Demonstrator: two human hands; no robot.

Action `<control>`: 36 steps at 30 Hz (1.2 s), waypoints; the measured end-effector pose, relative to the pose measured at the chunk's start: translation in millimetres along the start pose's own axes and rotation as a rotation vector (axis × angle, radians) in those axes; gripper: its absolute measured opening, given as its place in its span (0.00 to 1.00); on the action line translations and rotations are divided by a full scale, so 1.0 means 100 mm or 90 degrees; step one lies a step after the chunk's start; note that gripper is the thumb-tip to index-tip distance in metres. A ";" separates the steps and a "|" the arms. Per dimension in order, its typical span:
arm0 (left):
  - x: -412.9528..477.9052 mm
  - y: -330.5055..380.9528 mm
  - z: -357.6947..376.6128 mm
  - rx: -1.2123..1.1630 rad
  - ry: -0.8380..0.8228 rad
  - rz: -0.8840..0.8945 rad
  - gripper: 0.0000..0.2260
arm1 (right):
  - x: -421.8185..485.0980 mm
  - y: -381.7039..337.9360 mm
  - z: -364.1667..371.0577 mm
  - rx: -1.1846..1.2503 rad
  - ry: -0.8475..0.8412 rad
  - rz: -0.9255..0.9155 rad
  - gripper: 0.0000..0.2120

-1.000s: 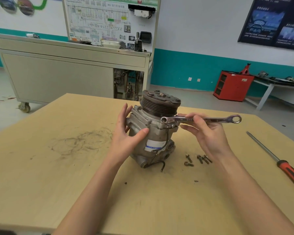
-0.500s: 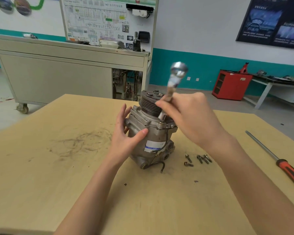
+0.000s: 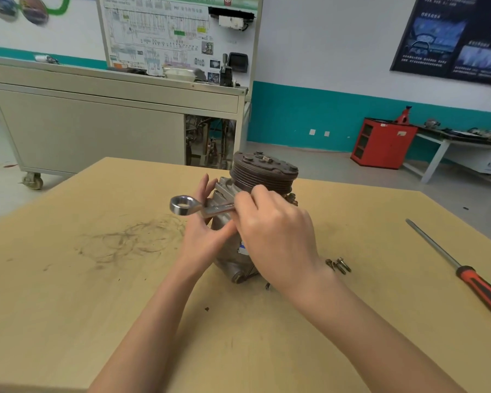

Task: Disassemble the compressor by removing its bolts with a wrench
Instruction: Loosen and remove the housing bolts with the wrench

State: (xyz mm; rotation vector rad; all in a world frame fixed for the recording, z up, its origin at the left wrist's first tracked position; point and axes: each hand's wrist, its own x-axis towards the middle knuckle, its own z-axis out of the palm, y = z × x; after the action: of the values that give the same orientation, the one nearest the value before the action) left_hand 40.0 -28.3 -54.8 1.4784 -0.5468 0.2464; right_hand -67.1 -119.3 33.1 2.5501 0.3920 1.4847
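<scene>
The grey metal compressor (image 3: pixel 262 173) stands upright in the middle of the wooden table (image 3: pixel 97 293), its dark ribbed pulley on top. My left hand (image 3: pixel 203 234) rests against its left side, fingers straight, thumb pressed on the body. My right hand (image 3: pixel 272 236) covers the front of the compressor and grips the silver wrench (image 3: pixel 199 207). The wrench lies roughly level, its ring end pointing left over my left hand. Its other end is hidden under my right hand. Loose bolts (image 3: pixel 339 264) lie on the table just right of my right wrist.
A screwdriver (image 3: pixel 465 275) with a red and black handle lies near the table's right edge. Dark scuff marks (image 3: pixel 131 239) stain the tabletop to the left. Behind the table stand a grey wheeled cabinet (image 3: pixel 97 129) and a red cabinet (image 3: pixel 383 143).
The wrench has swung from pointing right, through upright, to pointing left. My right hand moved with it across the front of the compressor. My left hand has stayed on the body.
</scene>
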 end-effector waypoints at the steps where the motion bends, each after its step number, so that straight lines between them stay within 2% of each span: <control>1: -0.01 0.01 0.00 -0.008 -0.001 0.003 0.40 | -0.02 0.03 0.02 0.019 0.016 0.000 0.02; 3: -0.02 0.02 -0.01 -0.010 -0.003 0.009 0.41 | -0.10 0.18 0.04 0.129 0.041 0.013 0.09; 6: -0.03 0.03 -0.04 0.002 -0.013 0.006 0.43 | -0.32 0.50 0.07 0.482 0.051 0.132 0.09; 9: -0.02 0.03 -0.04 0.018 -0.013 -0.002 0.43 | -0.47 0.85 0.14 0.874 -0.054 0.324 0.10; 11: -0.01 0.04 -0.04 0.017 -0.010 -0.005 0.43 | -0.50 1.04 0.24 1.072 -0.136 0.421 0.14; 14: -0.02 0.04 -0.04 0.008 -0.009 -0.007 0.44 | -0.46 1.14 0.39 1.258 -0.213 0.548 0.14; 17: -0.03 0.05 -0.04 0.005 -0.013 -0.007 0.44 | -0.38 1.17 0.45 1.322 -0.216 0.615 0.16; 20: -0.02 0.05 -0.03 0.007 -0.013 -0.009 0.43 | -0.24 1.19 0.35 1.218 -0.177 0.581 0.13; 23: -0.02 0.05 -0.04 0.010 -0.013 -0.011 0.43 | -0.07 1.11 0.12 0.854 -0.139 0.444 0.11; 26: -0.03 0.07 -0.03 0.006 -0.015 -0.006 0.44 | 0.10 0.90 -0.10 0.497 -0.067 0.204 0.12; 28: -0.03 0.06 -0.03 0.000 -0.015 -0.003 0.44 | 0.20 0.71 -0.15 0.275 -0.085 0.053 0.14; 29: -0.03 0.06 -0.03 0.001 -0.015 0.000 0.43 | 0.25 0.61 -0.16 0.192 -0.124 0.016 0.14; 31: -0.03 0.04 -0.04 0.012 -0.015 0.005 0.41 | 0.33 0.42 -0.14 0.077 -0.180 -0.017 0.14; 33: -0.01 0.02 -0.04 0.023 -0.010 0.007 0.40 | 0.37 0.26 -0.10 -0.018 -0.190 -0.056 0.10; 36: 0.00 0.02 -0.02 0.028 -0.003 -0.002 0.41 | 0.43 0.07 -0.07 -0.065 -0.245 -0.070 0.10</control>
State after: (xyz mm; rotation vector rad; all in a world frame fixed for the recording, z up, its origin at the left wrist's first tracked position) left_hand 39.0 -26.2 -53.0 1.5224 -0.5452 0.2537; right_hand -51.5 -112.3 74.1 2.6032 0.3801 0.9229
